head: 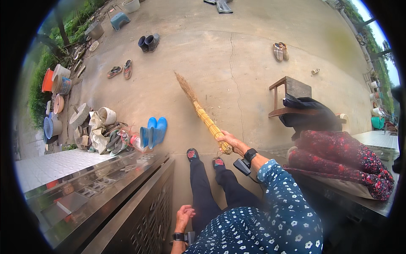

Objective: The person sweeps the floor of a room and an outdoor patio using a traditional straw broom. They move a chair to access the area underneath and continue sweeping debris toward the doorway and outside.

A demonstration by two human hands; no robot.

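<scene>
My right hand (229, 141) is closed around the bound handle end of a straw broom (206, 117). The broom slants away from me to the upper left, its thin brush tip (184, 84) over the concrete ground; whether the tip touches it, I cannot tell. My left hand (185, 216) hangs low beside my left thigh, fingers loosely bent, with nothing seen in it. Both my feet stand in dark shoes with a flower pattern (192, 154), between metal door panels.
Blue rubber boots (157, 132) stand ahead left, beside a pile of cloths and buckets (98, 130). To the right is a wooden chair (296, 92) with dark clothing; nearer lies red floral fabric (342, 158). A latticed metal door (152, 216) flanks my left. Dark boots (149, 43) and shoes (127, 69) stand farther out.
</scene>
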